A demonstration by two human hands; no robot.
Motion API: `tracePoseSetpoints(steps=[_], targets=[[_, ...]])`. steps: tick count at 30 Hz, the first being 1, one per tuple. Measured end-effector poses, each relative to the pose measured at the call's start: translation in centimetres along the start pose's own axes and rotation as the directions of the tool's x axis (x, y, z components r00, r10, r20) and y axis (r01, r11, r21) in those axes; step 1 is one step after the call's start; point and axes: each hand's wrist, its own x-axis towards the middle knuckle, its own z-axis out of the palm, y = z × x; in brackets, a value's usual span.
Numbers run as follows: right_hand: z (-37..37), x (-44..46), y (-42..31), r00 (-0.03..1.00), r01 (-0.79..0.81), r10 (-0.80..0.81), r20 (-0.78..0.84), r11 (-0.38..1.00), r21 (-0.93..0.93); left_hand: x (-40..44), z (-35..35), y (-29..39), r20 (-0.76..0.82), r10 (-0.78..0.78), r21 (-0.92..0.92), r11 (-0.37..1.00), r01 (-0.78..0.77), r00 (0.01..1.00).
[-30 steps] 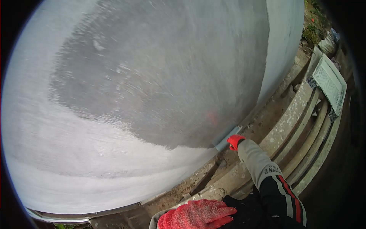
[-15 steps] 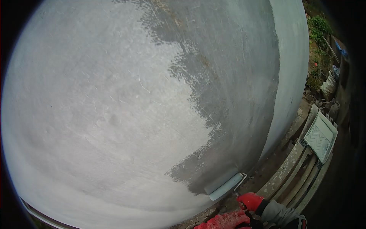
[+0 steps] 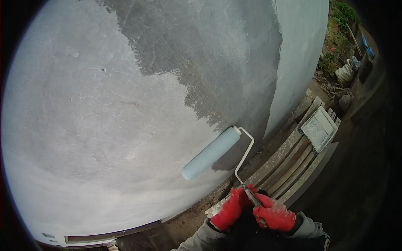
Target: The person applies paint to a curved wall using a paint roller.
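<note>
A paint roller with a pale blue sleeve [image 3: 211,154] and a bent white wire frame is at the wall's lower part; I cannot tell whether the sleeve touches it. My right hand [image 3: 274,213], in a red glove, is closed around the lower end of the dark, paint-marked handle [image 3: 252,195]. Higher up, my left hand [image 3: 230,209], also red-gloved, has its fingers curled behind the handle, partly hidden by it. The wall [image 3: 104,125] is light grey on the left, with a darker, wet-looking area [image 3: 201,79] ending in a ragged edge.
A paint tray [image 3: 319,129] with a ridged floor lies on paint-spotted wooden planks [image 3: 282,167] to the right. Beyond it are a whitish sack [image 3: 345,74], rubble and green plants [image 3: 345,14]. A pale wall strip [image 3: 299,46] borders the darker area.
The roller has come up and left, appearing larger and closer. My left hand has risen to the handle beside my right hand. The view has shifted, so tray and planks sit further left.
</note>
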Motion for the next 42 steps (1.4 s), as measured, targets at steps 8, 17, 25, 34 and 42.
tracePoseSetpoints(steps=[8,17,25,34,42], targets=[[4.0,-5.0,-2.6,0.970,0.240,-0.228,0.081,0.953,-0.187,-5.2,10.2,11.2,-0.165,0.183,0.052,0.983,-0.176,0.969],[1.0,-0.3,3.2,0.835,0.346,-0.538,-0.118,0.679,-0.647,-1.0,4.6,6.2,-0.191,0.060,-0.008,0.998,-0.062,0.980],[-1.3,2.8,4.1,0.904,0.267,-0.407,-0.128,0.774,-0.573,2.8,-0.2,2.5,-0.262,-0.109,0.025,0.992,0.120,0.959],[3.6,-0.5,-5.0,0.815,0.398,-0.578,-0.045,0.615,-0.681,-2.7,10.2,16.0,-0.018,0.313,0.475,0.838,-0.267,0.950],[-1.2,4.6,3.4,0.856,0.178,-0.477,-0.198,0.632,-0.754,-1.1,6.1,9.8,-0.297,0.106,0.656,0.745,0.122,0.949]])
